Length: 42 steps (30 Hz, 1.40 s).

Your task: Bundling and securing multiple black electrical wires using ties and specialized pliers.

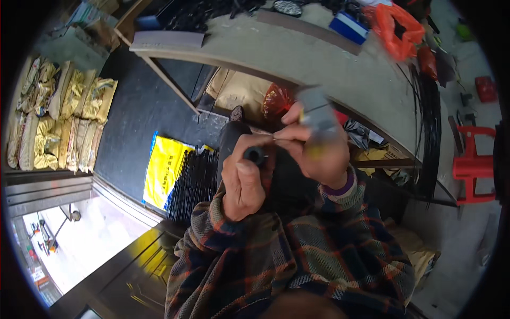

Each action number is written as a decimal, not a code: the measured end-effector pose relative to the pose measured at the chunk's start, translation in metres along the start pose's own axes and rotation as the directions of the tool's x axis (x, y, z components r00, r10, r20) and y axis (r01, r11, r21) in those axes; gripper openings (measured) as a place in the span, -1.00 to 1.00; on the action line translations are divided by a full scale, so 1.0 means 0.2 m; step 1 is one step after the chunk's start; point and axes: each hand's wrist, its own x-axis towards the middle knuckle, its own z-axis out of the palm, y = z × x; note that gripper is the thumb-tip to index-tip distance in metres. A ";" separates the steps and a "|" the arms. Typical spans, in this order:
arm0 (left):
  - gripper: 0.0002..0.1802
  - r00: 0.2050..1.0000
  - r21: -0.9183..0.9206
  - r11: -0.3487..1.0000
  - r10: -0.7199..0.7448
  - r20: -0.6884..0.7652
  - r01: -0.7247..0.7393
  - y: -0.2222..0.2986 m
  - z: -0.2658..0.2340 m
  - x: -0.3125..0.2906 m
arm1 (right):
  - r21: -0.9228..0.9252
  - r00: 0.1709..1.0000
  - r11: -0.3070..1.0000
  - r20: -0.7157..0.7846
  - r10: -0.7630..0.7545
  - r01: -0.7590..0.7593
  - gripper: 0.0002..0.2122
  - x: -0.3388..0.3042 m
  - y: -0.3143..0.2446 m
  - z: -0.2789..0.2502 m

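Note:
My left hand (243, 178) is closed around a short black tube (255, 154), whose round open end faces the camera. My right hand (313, 146) grips a grey tool (317, 114) that is blurred, with a bit of yellow showing near the fingers. Its thumb and forefinger pinch something thin right beside the tube's end; what it is cannot be made out. Both hands are held close together above my lap, in plaid sleeves.
A curved pale workbench (340, 64) runs across the top, carrying a blue box (349, 26) and orange bags (398, 29). A bundle of black rods (194, 181) lies on a yellow sack (164, 170) on the floor. Filled sacks (58, 117) are stacked left. A red stool (473, 165) stands right.

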 end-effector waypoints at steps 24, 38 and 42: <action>-0.37 0.993 0.108 0.987 0.112 0.036 -0.116 0.00 0.06 -0.11 | 0.368 0.993 0.928 -0.071 0.096 -0.064 -0.86 -0.14 -0.13 0.05; -0.33 0.986 0.160 0.974 0.163 -0.018 -0.158 -0.04 -0.02 -0.11 | 0.390 0.989 0.915 -0.056 0.139 -0.107 -0.87 -0.15 -0.11 0.15; -0.33 0.988 0.160 0.983 0.105 -0.111 -0.086 -0.09 -0.07 -0.12 | 0.474 0.941 0.834 -0.035 0.336 -0.281 -0.85 -0.15 -0.14 0.27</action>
